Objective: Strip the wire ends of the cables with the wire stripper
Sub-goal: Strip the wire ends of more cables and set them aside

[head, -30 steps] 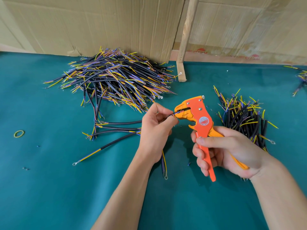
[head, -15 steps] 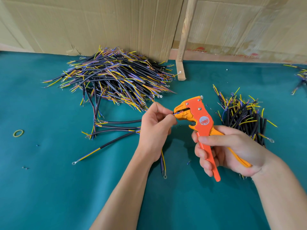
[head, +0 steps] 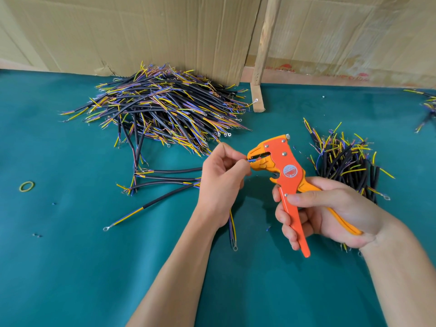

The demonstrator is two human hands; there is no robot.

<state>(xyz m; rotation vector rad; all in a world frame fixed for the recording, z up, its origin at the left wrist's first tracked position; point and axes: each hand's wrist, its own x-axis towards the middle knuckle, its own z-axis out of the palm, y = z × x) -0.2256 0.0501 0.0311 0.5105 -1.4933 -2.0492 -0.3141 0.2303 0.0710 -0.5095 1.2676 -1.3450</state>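
Observation:
My right hand (head: 330,215) grips the handles of an orange wire stripper (head: 283,171), its jaws pointing left. My left hand (head: 221,178) pinches a black cable whose thin blue wire end (head: 252,159) sits in the stripper's jaws. The cable's other end (head: 232,228), with yellow and blue wires and a ring terminal, hangs out below my left wrist. A large heap of cables (head: 160,109) lies at the back left. A smaller pile of cables (head: 346,166) lies to the right, behind my right hand.
Several loose cables (head: 165,178) lie on the teal table cover (head: 70,267) left of my left hand. A yellow rubber band (head: 27,186) sits at the far left. Cardboard sheets (head: 141,31) and a wooden post (head: 262,67) stand along the back edge. More cables (head: 427,109) show at the far right.
The handles of the stripper have spread a little in my right hand. The wire end stays in the jaws and both hands have hardly moved.

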